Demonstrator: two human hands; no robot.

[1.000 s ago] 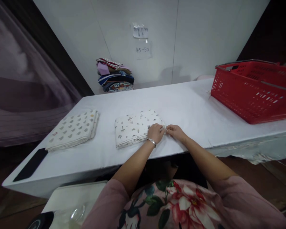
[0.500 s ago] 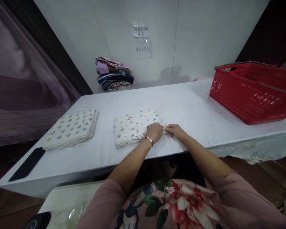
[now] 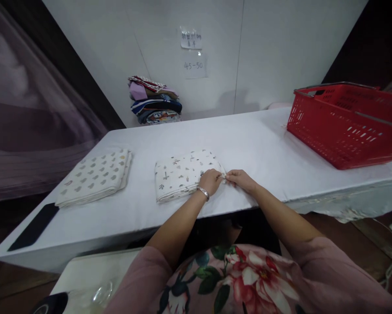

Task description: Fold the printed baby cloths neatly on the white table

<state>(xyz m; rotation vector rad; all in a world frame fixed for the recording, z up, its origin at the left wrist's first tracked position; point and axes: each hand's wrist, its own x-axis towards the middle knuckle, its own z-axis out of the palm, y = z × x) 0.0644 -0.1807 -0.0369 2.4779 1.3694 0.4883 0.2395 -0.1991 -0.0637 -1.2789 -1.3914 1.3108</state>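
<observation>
A folded white cloth with small printed motifs (image 3: 179, 172) lies flat at the middle of the table, near its front edge. At the right corner of this cloth, my left hand (image 3: 210, 181), with a silver bracelet on the wrist, pinches the gathered fabric. Close beside it, the fingers of my right hand (image 3: 240, 179) are pinched on the same bunched corner. The two hands almost touch. Another folded cloth with grey-green spots (image 3: 96, 176) rests at the left of the table.
The white-covered table (image 3: 248, 139) has a red plastic basket (image 3: 342, 126) at its right end and a dark flat pad (image 3: 34, 226) at its left front. A stack of folded fabrics (image 3: 155, 102) stands by the wall behind. Paper signs (image 3: 195, 65) hang there.
Both hands stay at the cloth's corner, with only slight finger movement. The whole view has shifted a little; the cloths and basket have not visibly moved on the table.
</observation>
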